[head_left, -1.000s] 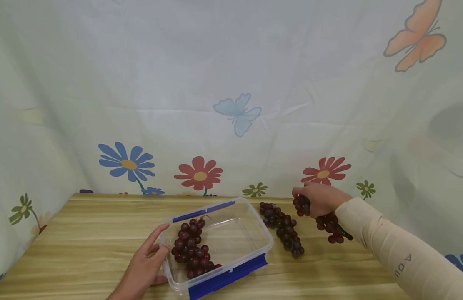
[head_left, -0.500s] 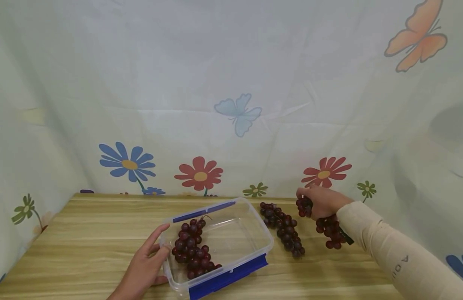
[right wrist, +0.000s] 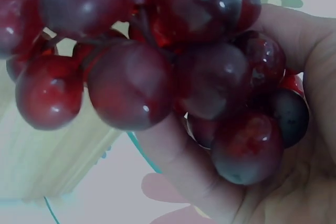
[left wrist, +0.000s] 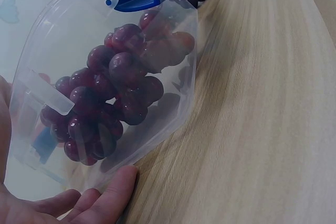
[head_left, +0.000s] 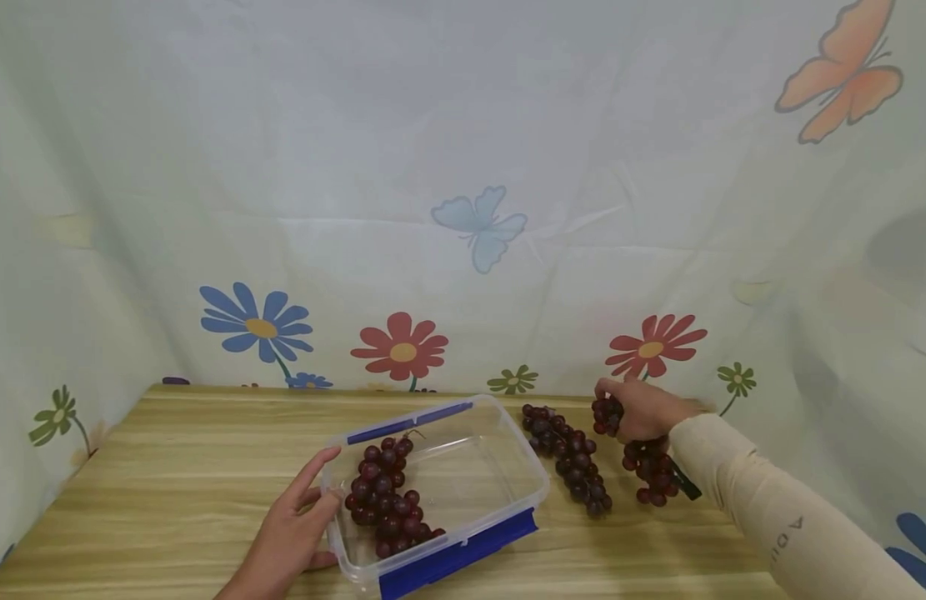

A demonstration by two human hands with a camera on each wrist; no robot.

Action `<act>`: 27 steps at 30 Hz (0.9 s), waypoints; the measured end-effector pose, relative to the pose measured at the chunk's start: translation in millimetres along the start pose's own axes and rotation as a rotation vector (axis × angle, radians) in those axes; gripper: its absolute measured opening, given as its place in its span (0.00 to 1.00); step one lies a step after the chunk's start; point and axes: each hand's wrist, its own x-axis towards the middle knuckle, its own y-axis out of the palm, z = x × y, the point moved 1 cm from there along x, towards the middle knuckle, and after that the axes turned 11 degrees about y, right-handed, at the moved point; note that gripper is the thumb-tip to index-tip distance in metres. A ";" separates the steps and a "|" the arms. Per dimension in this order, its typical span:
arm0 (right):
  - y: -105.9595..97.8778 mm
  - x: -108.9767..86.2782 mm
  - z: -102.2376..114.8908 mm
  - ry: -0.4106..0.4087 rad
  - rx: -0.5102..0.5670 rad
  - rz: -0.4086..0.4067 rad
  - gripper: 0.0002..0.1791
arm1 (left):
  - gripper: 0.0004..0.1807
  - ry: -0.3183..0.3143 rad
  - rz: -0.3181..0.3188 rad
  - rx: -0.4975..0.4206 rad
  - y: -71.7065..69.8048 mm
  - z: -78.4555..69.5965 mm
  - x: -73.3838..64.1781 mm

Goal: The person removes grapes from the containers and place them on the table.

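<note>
In the head view my left hand point(head_left: 286, 525) rests against the left end of a clear plastic storage box point(head_left: 500, 467) with blue clips. Its fingertips point(left wrist: 123, 182) touch the outside of the wall near the table. Inside the box lies a bunch of dark red grapes point(head_left: 387, 500), seen through the wall in the left wrist view. My right hand point(head_left: 646, 412) grips a red grape bunch point(head_left: 653, 471) by its middle, off to the right. Part of this bunch is hidden under the fingers; its grapes point(right wrist: 131, 85) fill the right wrist view. Another grape bunch point(head_left: 571, 458) lies between the box and my right hand.
The wood-grain table point(head_left: 207, 467) extends left of the box. Behind it hangs a pale curtain point(head_left: 357, 167) printed with flowers and butterflies, which also lines both sides.
My right hand, with its grape bunch, has shifted slightly right and down toward the table. The left hand, box and other grapes have stayed in place.
</note>
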 end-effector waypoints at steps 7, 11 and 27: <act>10.1 6.6 -7.3 0.023 0.015 0.005 0.36 | 0.33 -0.001 -0.003 -0.011 0.3 2.0 1.1; 14.0 10.5 -10.3 0.041 0.015 0.010 0.36 | 0.33 -0.008 -0.003 -0.004 0.2 2.4 2.2; 31.8 26.2 -7.7 0.094 0.047 -0.042 0.35 | 0.34 -0.001 -0.015 -0.052 1.4 0.9 0.2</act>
